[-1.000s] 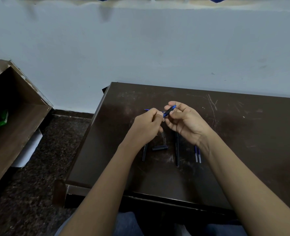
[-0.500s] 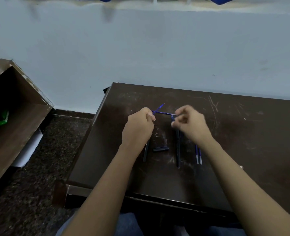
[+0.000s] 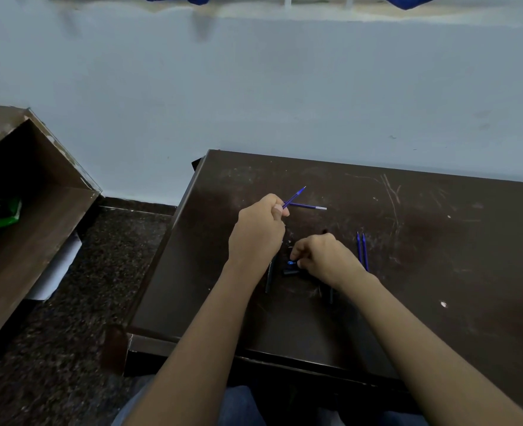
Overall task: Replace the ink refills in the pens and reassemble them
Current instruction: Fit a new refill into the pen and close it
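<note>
Scratched dark desk (image 3: 438, 241) (scuffed), pale wall (image 3: 254, 87)

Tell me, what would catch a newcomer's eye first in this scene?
Two bare hands work over a scratched dark table. The left hand holds up a thin blue refill, with another refill lying just behind it. The right hand pinches a small blue piece among dark pen parts, and two more blue refills lie side by side to its right.
</note>
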`<state>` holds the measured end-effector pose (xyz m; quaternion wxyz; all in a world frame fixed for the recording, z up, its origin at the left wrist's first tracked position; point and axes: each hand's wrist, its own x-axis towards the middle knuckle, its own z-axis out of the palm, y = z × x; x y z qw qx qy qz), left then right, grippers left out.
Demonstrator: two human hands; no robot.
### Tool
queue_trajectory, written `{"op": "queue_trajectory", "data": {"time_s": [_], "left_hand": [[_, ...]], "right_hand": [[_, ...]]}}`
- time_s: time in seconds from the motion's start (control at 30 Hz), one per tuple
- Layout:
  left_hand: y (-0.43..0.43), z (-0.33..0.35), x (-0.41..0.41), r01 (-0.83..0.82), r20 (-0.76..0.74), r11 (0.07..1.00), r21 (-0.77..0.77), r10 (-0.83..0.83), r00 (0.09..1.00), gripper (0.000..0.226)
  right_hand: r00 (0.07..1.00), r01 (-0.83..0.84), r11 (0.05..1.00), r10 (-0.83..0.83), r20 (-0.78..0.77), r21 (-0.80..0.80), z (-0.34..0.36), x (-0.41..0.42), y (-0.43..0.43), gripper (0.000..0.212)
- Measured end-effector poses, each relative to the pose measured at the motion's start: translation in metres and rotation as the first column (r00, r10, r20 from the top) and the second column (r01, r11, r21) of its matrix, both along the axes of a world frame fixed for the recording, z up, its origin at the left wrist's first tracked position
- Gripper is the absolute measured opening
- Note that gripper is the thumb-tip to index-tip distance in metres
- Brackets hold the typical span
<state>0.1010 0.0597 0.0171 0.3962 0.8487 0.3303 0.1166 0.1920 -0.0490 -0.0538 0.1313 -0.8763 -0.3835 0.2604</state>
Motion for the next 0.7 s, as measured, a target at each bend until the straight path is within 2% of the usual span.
{"op": "queue_trajectory", "data": {"time_s": [0.07, 0.13, 0.17, 0.2, 0.23, 0.27, 0.3, 0.37, 0.47, 0.57, 0.63, 0.7], "left_hand": [[0.000, 0.000, 0.000, 0.000, 0.001, 1.000, -0.008, 0.000, 1.000, 0.026], [0.000, 0.000, 0.000, -0.003, -0.006, 1.000, -0.030, 0.003, 1.000, 0.026], [0.001, 0.000, 0.000, -0.006, -0.012, 0.999, -0.046, 0.006, 1.000, 0.026], [0.001, -0.001, 0.000, -0.008, -0.020, 0.998, -0.063, 0.007, 1.000, 0.027], [0.001, -0.001, 0.000, -0.007, -0.032, 0.997, -0.080, 0.004, 0.999, 0.027], [0.001, -0.001, 0.001, 0.000, -0.046, 0.995, -0.097, -0.004, 0.999, 0.026], [0.001, -0.002, 0.001, 0.011, -0.063, 0.993, -0.115, -0.019, 0.998, 0.026], [-0.001, -0.002, 0.002, 0.043, -0.086, 0.985, -0.168, -0.058, 0.995, 0.024], [-0.004, -0.001, 0.002, 0.068, -0.123, 0.967, -0.246, -0.101, 0.987, 0.022], [-0.003, 0.002, 0.004, 0.056, -0.170, 0.962, -0.268, -0.105, 0.980, 0.023], [-0.002, 0.005, 0.004, 0.062, -0.196, 0.958, -0.280, -0.120, 0.973, 0.026], [-0.002, 0.006, 0.005, 0.071, -0.191, 0.956, -0.284, -0.129, 0.973, 0.026]], "right_hand": [[1.000, 0.023, 1.000, -0.023, -0.009, 0.014, 0.001, 0.002, -0.001, 0.020], [0.992, 0.116, 0.982, -0.108, -0.061, 0.149, 0.008, 0.003, -0.001, 0.018], [0.971, 0.223, 0.942, -0.192, -0.145, 0.251, 0.014, 0.003, 0.000, 0.016], [0.918, 0.362, 0.865, -0.267, -0.293, 0.347, 0.022, 0.002, 0.001, 0.014], [0.828, 0.502, 0.765, -0.291, -0.479, 0.403, 0.030, 0.000, 0.002, 0.016], [0.724, 0.609, 0.679, -0.266, -0.636, 0.410, 0.036, -0.001, 0.003, 0.019], [0.644, 0.668, 0.630, -0.225, -0.731, 0.395, 0.041, -0.002, 0.004, 0.020], [0.580, 0.696, 0.617, -0.180, -0.794, 0.368, 0.045, -0.004, 0.006, 0.015], [0.518, 0.748, 0.575, -0.198, -0.832, 0.330, 0.046, -0.006, 0.011, 0.016], [0.379, 0.876, 0.397, -0.216, -0.900, 0.274, 0.051, -0.001, 0.011, 0.009], [0.319, 0.928, 0.271, -0.219, -0.922, 0.257, 0.053, 0.007, 0.008, 0.006], [0.312, 0.933, 0.256, -0.219, -0.924, 0.254, 0.054, 0.011, 0.005, 0.008]]}}
